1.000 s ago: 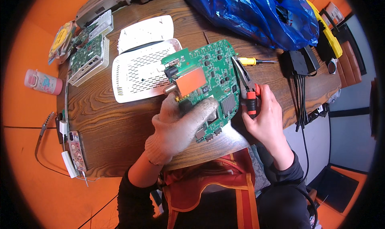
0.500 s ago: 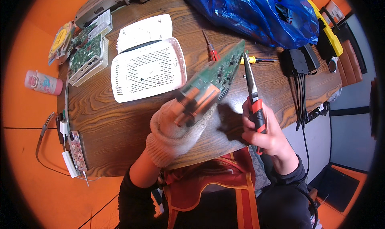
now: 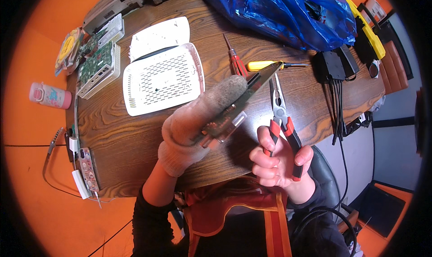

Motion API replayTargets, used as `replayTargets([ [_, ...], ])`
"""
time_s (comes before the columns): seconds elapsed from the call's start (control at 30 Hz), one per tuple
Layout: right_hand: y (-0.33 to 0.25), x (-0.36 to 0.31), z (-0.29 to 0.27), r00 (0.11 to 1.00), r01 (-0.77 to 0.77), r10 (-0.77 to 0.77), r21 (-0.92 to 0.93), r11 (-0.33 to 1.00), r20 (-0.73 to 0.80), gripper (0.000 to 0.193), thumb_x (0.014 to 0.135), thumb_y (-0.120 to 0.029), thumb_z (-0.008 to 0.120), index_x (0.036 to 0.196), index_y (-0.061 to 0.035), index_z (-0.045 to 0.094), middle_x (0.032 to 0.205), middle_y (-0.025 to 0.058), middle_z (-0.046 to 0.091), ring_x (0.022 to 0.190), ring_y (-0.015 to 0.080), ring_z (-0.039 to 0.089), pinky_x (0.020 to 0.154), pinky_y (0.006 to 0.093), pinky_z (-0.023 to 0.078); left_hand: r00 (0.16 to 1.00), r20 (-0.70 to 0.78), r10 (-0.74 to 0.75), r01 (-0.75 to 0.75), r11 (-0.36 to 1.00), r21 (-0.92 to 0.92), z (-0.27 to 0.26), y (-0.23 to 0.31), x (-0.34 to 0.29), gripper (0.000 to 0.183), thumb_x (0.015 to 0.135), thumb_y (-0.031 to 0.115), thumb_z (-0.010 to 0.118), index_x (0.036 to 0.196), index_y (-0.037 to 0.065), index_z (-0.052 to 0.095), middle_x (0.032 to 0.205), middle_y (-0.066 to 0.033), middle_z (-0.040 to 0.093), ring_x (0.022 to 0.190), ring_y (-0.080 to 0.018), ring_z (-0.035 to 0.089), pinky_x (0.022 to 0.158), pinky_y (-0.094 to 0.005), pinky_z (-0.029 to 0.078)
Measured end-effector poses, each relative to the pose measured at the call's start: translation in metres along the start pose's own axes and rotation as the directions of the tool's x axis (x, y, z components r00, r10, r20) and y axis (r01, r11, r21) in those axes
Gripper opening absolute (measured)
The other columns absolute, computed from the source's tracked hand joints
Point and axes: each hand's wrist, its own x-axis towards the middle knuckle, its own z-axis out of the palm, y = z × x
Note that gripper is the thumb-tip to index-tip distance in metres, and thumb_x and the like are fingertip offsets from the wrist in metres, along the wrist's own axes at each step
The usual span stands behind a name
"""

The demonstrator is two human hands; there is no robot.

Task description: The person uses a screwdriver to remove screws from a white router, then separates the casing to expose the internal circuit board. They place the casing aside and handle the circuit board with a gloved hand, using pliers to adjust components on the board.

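My left hand, in a thick beige knitted glove, is closed around a circuit board. The board is tilted nearly edge-on above the table, so most of its face is hidden. Bare-skinned, my right hand grips long-nose pliers with red and black handles. The handles are spread and the jaws are parted, pointing away from me. The jaws are close to the right of the board's far end; nothing shows between them. Beyond the board lie a red screwdriver and a yellow-handled screwdriver.
A white slotted casing lies on the wooden table, left of the board. Other circuit boards rest in trays at the far left. A blue plastic bag and black adapters with cables occupy the far right side.
The circuit board has turned from showing its green face to nearly edge-on. The pliers have spread apart, and my right hand has turned and shifted slightly left and toward me.
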Motion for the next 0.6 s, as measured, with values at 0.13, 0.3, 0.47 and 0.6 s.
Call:
replayTargets([
  [0.13, 0.011, 0.006, -0.009, 0.991, 0.01, -0.028, 0.136, 0.991, 0.133, 0.048, 0.059, -0.011, 0.067, 0.097, -0.0066, 0.037, 0.072, 0.0044, 0.034, 0.059, 0.0142, 0.037, 0.049, 0.0245, 0.031, 0.999, -0.009, -0.03, 0.031, 0.999, 0.019, 0.0, 0.005, 0.0, 0.054, 0.073, -0.007, 0.066, 0.124, 0.001, 0.051, 0.089, -0.0069, 0.063, 0.069, -0.0095, 0.06, 0.059, -0.0217, 0.048],
  [0.3, 0.016, 0.016, -0.018, 0.953, -0.036, -0.031, 0.217, 0.976, 0.3, 0.051, 0.06, -0.016, 0.071, 0.096, -0.0088, 0.036, 0.074, 0.0048, 0.036, 0.059, 0.0142, 0.036, 0.048, 0.0254, 0.031, 0.996, -0.048, -0.079, 0.077, 0.996, -0.05, 0.005, 0.007, -0.001, 0.05, 0.072, -0.006, 0.069, 0.119, 0.003, 0.056, 0.09, -0.0061, 0.063, 0.072, -0.0087, 0.06, 0.061, -0.0222, 0.049],
  [0.47, 0.021, 0.02, -0.009, 0.965, -0.008, -0.05, 0.221, 0.975, 0.256, 0.037, 0.063, -0.017, 0.068, 0.082, -0.0109, 0.037, 0.058, 0.001, 0.034, 0.04, 0.0096, 0.031, 0.034, 0.0227, 0.027, 0.999, -0.008, -0.054, 0.054, 0.97, 0.238, 0.001, 0.003, -0.013, 0.048, 0.072, 0.0, 0.072, 0.117, 0.004, 0.057, 0.091, -0.0056, 0.064, 0.075, -0.0081, 0.061, 0.061, -0.0225, 0.05],
  [0.6, 0.023, 0.03, 0.0, 0.821, -0.157, -0.02, 0.26, 0.953, 0.57, 0.037, 0.068, -0.018, 0.07, 0.084, -0.0101, 0.037, 0.062, 0.0035, 0.038, 0.044, 0.0126, 0.037, 0.037, 0.0251, 0.029, 0.972, -0.165, -0.17, 0.2, 0.961, 0.191, 0.002, 0.01, -0.02, 0.03, 0.077, 0.008, 0.071, 0.105, 0.003, 0.062, 0.087, -0.006, 0.064, 0.072, -0.0136, 0.063, 0.06, -0.0242, 0.053],
])
